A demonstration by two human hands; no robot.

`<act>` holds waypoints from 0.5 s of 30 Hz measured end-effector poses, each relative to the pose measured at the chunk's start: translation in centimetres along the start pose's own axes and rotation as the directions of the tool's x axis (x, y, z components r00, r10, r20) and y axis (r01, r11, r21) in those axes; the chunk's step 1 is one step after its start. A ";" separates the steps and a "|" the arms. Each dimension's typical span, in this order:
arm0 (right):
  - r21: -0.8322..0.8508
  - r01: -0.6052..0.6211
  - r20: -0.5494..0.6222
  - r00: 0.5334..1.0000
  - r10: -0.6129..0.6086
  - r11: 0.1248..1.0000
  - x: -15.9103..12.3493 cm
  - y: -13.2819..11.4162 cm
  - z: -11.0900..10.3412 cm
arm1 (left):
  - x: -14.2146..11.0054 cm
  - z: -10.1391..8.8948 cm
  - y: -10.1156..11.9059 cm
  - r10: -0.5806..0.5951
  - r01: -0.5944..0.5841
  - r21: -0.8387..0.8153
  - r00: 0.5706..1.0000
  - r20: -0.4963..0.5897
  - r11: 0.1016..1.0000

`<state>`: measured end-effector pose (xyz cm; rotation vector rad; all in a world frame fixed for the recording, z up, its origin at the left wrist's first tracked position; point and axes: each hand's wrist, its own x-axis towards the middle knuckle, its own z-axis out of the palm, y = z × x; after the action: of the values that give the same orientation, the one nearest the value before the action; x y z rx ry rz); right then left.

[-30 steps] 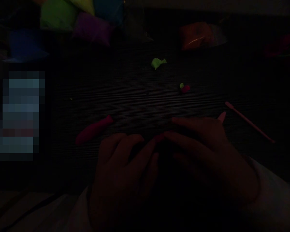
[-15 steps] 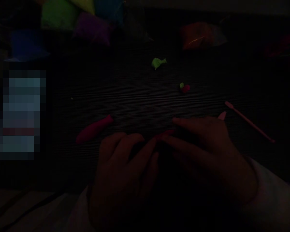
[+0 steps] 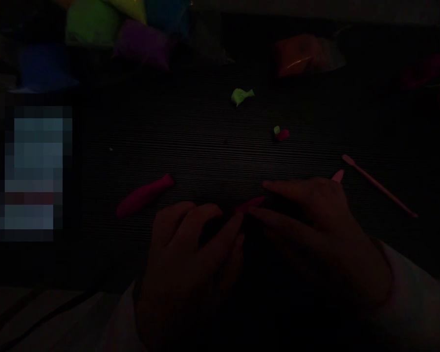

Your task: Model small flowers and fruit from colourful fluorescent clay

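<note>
The scene is very dark. My left hand (image 3: 190, 254) and my right hand (image 3: 311, 225) meet at the near middle of a dark ribbed table (image 3: 212, 142). Both pinch a small red clay piece (image 3: 250, 204) between their fingertips. A pink tool tip (image 3: 338, 176) pokes out behind my right hand; I cannot tell whether that hand holds it. A longer red clay roll (image 3: 144, 195) lies on the table left of my left hand.
A green clay scrap (image 3: 242, 96) and a small green-and-red clay bit (image 3: 280, 133) lie farther back. A pink stick tool (image 3: 379, 186) rests at right. Bags of coloured clay (image 3: 132, 34) sit at back left, an orange bag (image 3: 304, 54) at back right. A blurred screen (image 3: 33, 173) glows at left.
Almost nothing moved. The red piece between my fingertips shows slightly longer toward the right, and my fingers shifted a little around it.
</note>
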<state>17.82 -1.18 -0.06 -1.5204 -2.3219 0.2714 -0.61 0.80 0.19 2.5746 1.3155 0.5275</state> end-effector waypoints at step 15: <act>-0.031 0.035 0.027 0.999 -0.034 0.999 0.1 0.0 0.2 | 0.5 0.2 0.2 -0.047 0.046 0.035 0.998 0.041 0.998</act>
<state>17.74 -1.07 -0.22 -1.4985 -2.3816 0.2484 -0.16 1.08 0.22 2.5608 1.3783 0.4448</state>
